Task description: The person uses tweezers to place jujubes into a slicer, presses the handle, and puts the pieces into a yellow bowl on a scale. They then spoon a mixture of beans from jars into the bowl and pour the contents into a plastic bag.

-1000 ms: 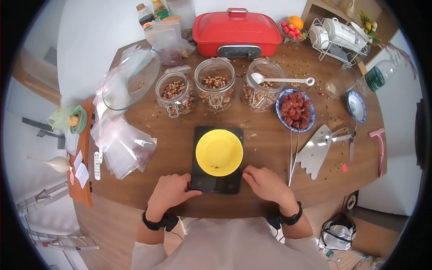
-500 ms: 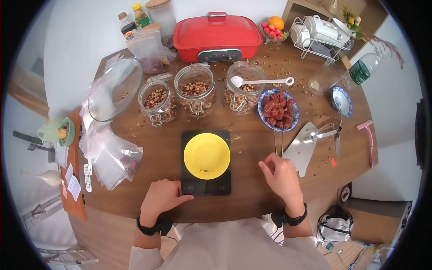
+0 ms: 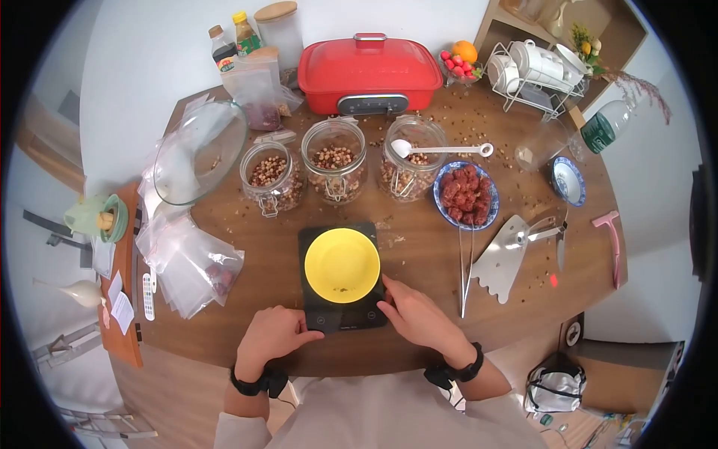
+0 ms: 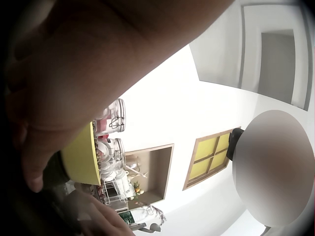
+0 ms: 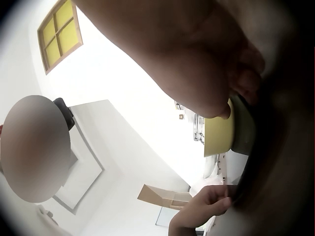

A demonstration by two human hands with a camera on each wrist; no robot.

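Observation:
A yellow bowl (image 3: 342,258) with a few small dark bits at its bottom sits on a black kitchen scale (image 3: 345,320). My left hand (image 3: 273,338) grips the scale's near left corner, its thumb along the front edge. At the right edge of the scale, my right hand (image 3: 420,318) holds its side between forefinger and thumb. Both wrist views are dark around the hands; the bowl (image 5: 219,135) shows beside the right thumb. Metal tongs (image 3: 464,277) lean from a blue-and-white bowl (image 3: 437,212) of red meat pieces, to the right of that hand.
Behind the scale stand glass jars (image 3: 271,179) of mixed beans, one with a white spoon (image 3: 449,149) across it. A red electric cooker (image 3: 370,75) is at the back. Plastic bags (image 3: 191,262) lie left; a serrated metal scraper (image 3: 502,258) and a pink tool (image 3: 613,247) lie right.
My right hand moved off the scale toward the tongs, then came back to the scale's right edge. The left hand stays at its corner. The scale now sits slightly turned, and the head view has shifted.

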